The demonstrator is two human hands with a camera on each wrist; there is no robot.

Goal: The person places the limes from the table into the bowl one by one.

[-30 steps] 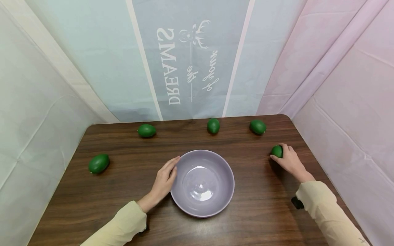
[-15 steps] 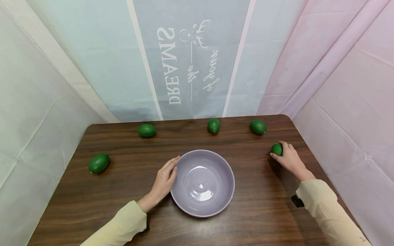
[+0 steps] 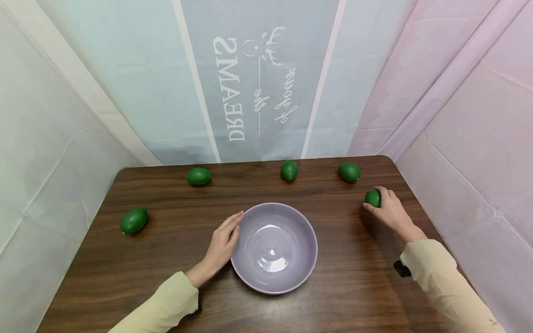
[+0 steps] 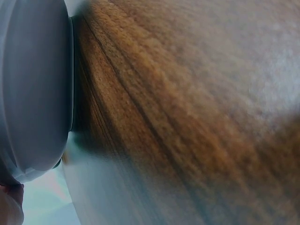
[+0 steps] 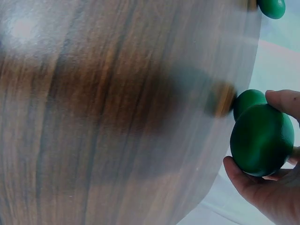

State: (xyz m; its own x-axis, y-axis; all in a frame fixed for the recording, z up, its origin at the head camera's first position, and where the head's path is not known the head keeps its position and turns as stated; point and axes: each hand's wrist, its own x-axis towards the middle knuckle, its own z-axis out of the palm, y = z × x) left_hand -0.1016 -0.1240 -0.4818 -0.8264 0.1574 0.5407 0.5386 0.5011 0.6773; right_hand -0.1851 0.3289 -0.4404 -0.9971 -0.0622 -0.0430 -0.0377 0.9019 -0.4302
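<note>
In the head view, a wide lilac bowl (image 3: 272, 249) stands at the middle of the table. My left hand (image 3: 222, 243) rests against its left side, fingers fairly straight along the rim. The bowl's outer wall (image 4: 35, 89) fills the left of the left wrist view, with a fingertip (image 4: 10, 206) at its edge. Over at the right, my right hand (image 3: 393, 213) grips a green lime (image 3: 372, 198) between thumb and fingers. The right wrist view shows this lime (image 5: 262, 140) close up, above the tabletop, with part of it covered by the fingers.
Two limes lie along the back edge, one at left (image 3: 198, 176) and another behind the bowl, a lime (image 3: 289, 170). A further lime (image 3: 349, 172) is at back right, and one lime (image 3: 134, 221) is far left. Fabric walls (image 3: 470, 138) enclose the wooden table (image 3: 341, 296).
My right hand has lifted slightly with the lime, shifting a little toward the back of the table. The left hand and the bowl have stayed in place.
</note>
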